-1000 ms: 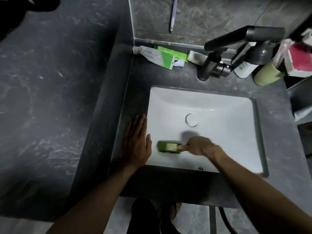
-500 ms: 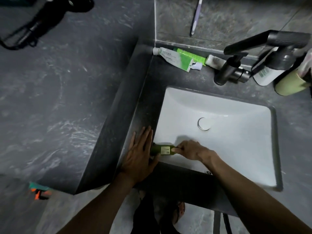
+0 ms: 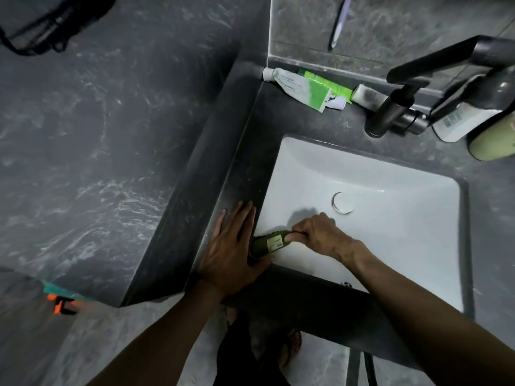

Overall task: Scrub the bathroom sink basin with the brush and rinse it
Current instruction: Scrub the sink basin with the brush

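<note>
Brush [image 3: 269, 243] in right hand [image 3: 320, 235] (basin [image 3: 390, 218] corner)

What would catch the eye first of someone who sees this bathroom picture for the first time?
The bright white sink basin stands out against the dark stone counter. In its near left corner the right hand holds a green brush, while the left hand rests flat on the counter beside it. Behind the basin stand a black faucet and a green-and-white toothpaste tube.
</note>
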